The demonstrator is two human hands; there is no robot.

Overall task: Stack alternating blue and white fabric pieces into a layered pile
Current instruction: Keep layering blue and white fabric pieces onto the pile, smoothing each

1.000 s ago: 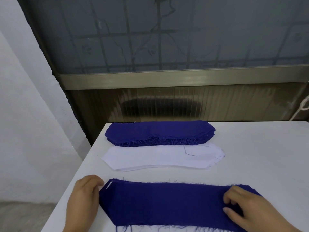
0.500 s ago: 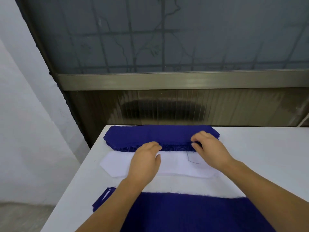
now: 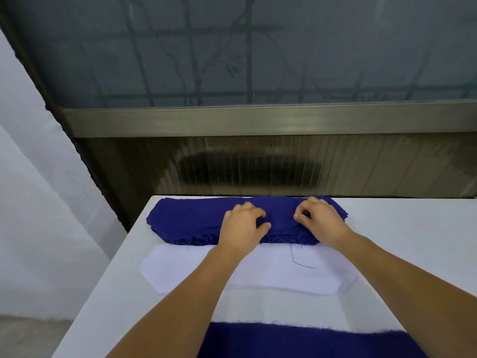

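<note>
Where frosted window looms, white table.

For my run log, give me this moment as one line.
left hand: pinching blue stack | right hand: pinching same stack | white stack: untouched | layered pile: blue on top

The top of the far blue fabric stack is pinched by the left hand and right hand, beyond the white stack on the table.

We count two stacks of dark blue fabric pieces, far and near, one stack of white fabric pieces, and two hands.
</note>
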